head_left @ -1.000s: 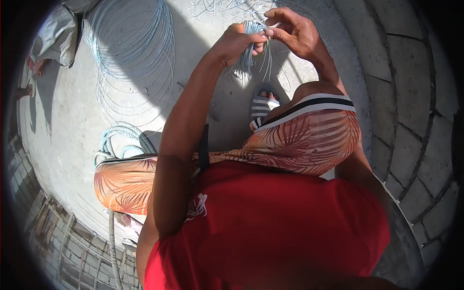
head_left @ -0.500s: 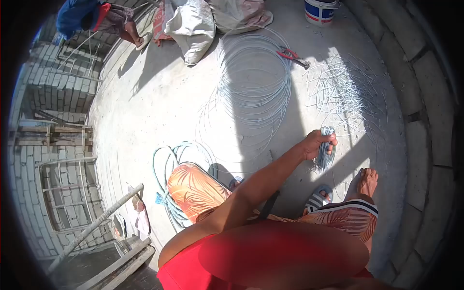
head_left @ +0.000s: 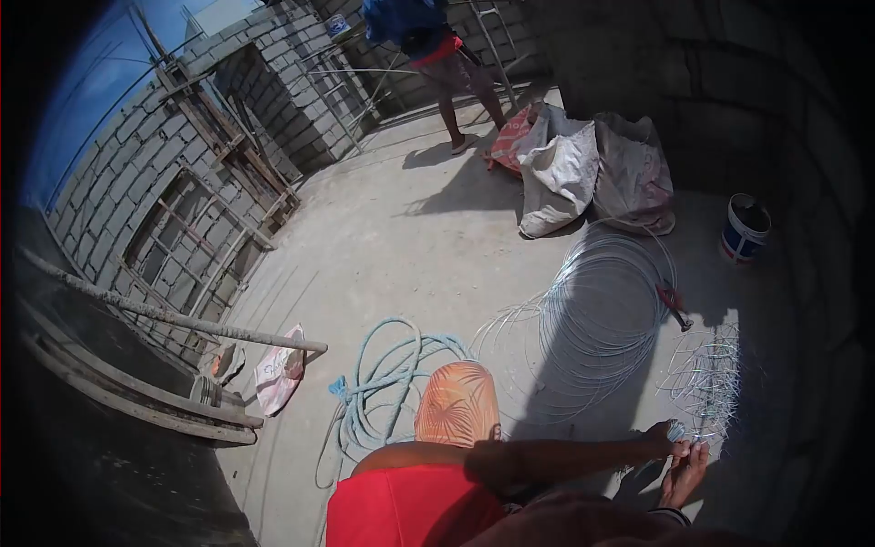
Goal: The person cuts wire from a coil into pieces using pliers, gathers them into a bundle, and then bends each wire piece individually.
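Observation:
My left hand is closed around a small bundle of cut wire pieces, low at the right, in shadow. My right hand sits just below it, fingers stretched up to the bundle's lower end; its grip is too small and dark to read. Loose cut wires lie scattered on the concrete just beyond both hands. A large coil of thin steel wire lies to their left, with red-handled cutters at its right rim.
A blue rope lies coiled by my knee. Two filled sacks and a white bucket stand further back. Another person stands by the block wall. Poles and planks lie at the left.
The view has swung upward, showing more floor and the walls. My left hand has kept the wire bundle, and my right hand has come up from my knee to the bundle.

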Motion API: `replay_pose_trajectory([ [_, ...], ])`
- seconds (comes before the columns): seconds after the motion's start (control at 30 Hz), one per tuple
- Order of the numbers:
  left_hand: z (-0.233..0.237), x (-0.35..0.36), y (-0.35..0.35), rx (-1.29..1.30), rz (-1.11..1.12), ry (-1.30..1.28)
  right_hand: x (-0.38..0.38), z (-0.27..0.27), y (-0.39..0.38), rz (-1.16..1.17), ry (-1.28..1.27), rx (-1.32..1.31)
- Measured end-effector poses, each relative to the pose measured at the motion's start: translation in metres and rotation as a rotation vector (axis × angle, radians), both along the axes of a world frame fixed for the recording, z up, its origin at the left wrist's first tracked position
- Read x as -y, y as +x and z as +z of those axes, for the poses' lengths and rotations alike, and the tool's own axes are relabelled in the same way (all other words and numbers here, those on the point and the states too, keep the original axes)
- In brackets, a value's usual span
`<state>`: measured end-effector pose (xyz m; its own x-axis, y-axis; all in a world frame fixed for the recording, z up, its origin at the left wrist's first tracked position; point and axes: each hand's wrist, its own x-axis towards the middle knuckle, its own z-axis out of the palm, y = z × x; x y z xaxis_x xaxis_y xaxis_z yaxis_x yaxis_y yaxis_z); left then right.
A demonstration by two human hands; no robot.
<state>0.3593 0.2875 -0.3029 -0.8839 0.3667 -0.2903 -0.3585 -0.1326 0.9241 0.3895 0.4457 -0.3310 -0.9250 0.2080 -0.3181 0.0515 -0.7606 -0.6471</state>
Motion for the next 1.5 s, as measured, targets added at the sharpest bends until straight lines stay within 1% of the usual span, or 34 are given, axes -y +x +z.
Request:
replay_pose_trajectory([
  [0.1,-0.01,0.001,0.006,0.006,0.089,-0.067,0.006,-0.013,-0.002,0.154,-0.122,-0.213],
  [0.2,-0.019,-0.003,0.01,0.02,0.152,-0.146,0.003,-0.012,0.004,0.064,-0.083,-0.155],
  [0.23,-0.023,-0.003,0.012,0.02,0.165,-0.162,-0.001,-0.014,-0.001,0.077,-0.116,-0.193],
  [0.3,-0.025,-0.001,0.015,-0.127,0.134,-0.056,-0.013,-0.016,-0.001,0.087,-0.173,-0.247],
  [0.33,-0.03,-0.008,0.026,-0.164,0.099,0.015,-0.015,-0.018,0.0,-0.029,-0.142,-0.053],
  [0.37,-0.019,-0.005,0.026,-0.271,0.056,-0.298,-0.027,-0.033,0.001,0.133,-0.171,-0.204],
  [0.4,-0.012,-0.005,0.026,-0.187,0.065,-0.424,-0.022,-0.022,0.004,0.077,-0.163,-0.125],
  [0.43,0.005,0.002,0.026,-0.16,0.108,-0.366,-0.009,0.007,0.008,0.019,-0.143,-0.076],
  [0.47,-0.034,-0.007,0.017,-0.277,0.203,-0.542,-0.01,0.018,0.01,0.08,-0.167,-0.082],
  [0.5,-0.019,0.0,0.009,-0.097,0.191,-0.225,-0.018,0.026,0.015,0.081,-0.1,0.073],
  [0.53,0.007,0.006,0.0,-0.249,0.206,-0.444,-0.026,0.03,0.022,0.108,0.011,0.102],
  [0.57,0.016,0.014,-0.009,-0.167,0.208,-0.31,-0.035,0.031,0.033,0.115,0.251,0.15],
  [0.6,0.022,0.027,-0.021,-0.103,0.141,-0.273,-0.04,0.035,0.05,0.156,0.875,0.262],
  [0.63,0.01,0.031,-0.032,-0.136,0.194,-0.064,-0.046,0.026,0.066,0.186,1.217,0.317],
  [0.67,0.006,0.048,-0.052,0.066,0.117,-0.165,-0.051,0.011,0.086,0.236,1.538,0.342],
  [0.73,0.011,0.054,-0.063,0.176,0.256,0.232,-0.062,-0.009,0.127,0.533,1.907,0.376],
  [0.8,0.01,0.064,-0.066,0.279,0.208,0.524,-0.068,-0.027,0.159,0.683,1.933,0.334],
  [0.83,0.01,0.064,-0.069,0.316,0.176,0.67,-0.065,-0.031,0.165,0.661,1.892,0.355],
  [0.87,0.01,0.063,-0.069,0.278,0.143,0.677,-0.059,-0.035,0.173,0.636,1.848,0.381],
  [0.9,0.011,0.06,-0.068,0.238,0.106,0.685,-0.046,-0.023,0.173,0.567,1.858,0.383],
  [0.93,0.014,0.057,-0.069,0.194,0.067,0.69,-0.047,-0.023,0.174,0.584,1.89,0.334],
  [1.03,0.017,0.048,-0.067,0.265,0.146,0.449,-0.042,-0.026,0.173,0.645,1.939,0.243],
  [1.07,0.019,0.045,-0.07,0.211,0.11,0.427,-0.046,-0.019,0.169,0.74,1.942,0.111],
  [1.1,0.02,0.041,-0.068,0.155,0.074,0.404,-0.053,-0.036,0.173,0.696,1.892,0.169],
  [1.13,0.017,0.04,-0.065,0.104,0.04,0.38,-0.047,-0.038,0.17,0.657,1.836,0.225],
  [1.17,0.013,0.041,-0.061,0.073,-0.019,0.283,-0.05,-0.036,0.168,0.612,1.702,0.373],
  [1.2,0.007,0.043,-0.059,0.037,-0.072,0.185,-0.045,-0.008,0.153,0.567,1.56,0.505],
  [1.23,0.003,0.039,-0.054,0.046,-0.093,0.06,-0.043,0.001,0.141,0.437,1.433,0.604],
  [1.3,-0.002,0.026,-0.037,-0.046,-0.216,0.021,-0.046,0.019,0.113,0.182,0.812,0.589],
  [1.33,-0.007,0.022,-0.027,-0.031,-0.277,-0.104,-0.05,0.027,0.101,0.06,0.5,0.559],
  [1.37,0.015,0.009,-0.009,-0.053,-0.28,-0.16,-0.05,0.031,0.088,0.042,0.387,0.487],
  [1.4,0.021,0.005,-0.002,-0.05,-0.425,-0.192,-0.049,0.032,0.074,0.018,0.313,0.436],
  [1.47,0.014,-0.011,0.017,-0.243,-0.474,-0.145,-0.046,0.033,0.052,-0.047,0.169,0.345],
  [1.5,0.021,-0.022,0.027,-0.172,-0.375,-0.053,-0.043,0.037,0.044,-0.038,0.155,0.353],
])
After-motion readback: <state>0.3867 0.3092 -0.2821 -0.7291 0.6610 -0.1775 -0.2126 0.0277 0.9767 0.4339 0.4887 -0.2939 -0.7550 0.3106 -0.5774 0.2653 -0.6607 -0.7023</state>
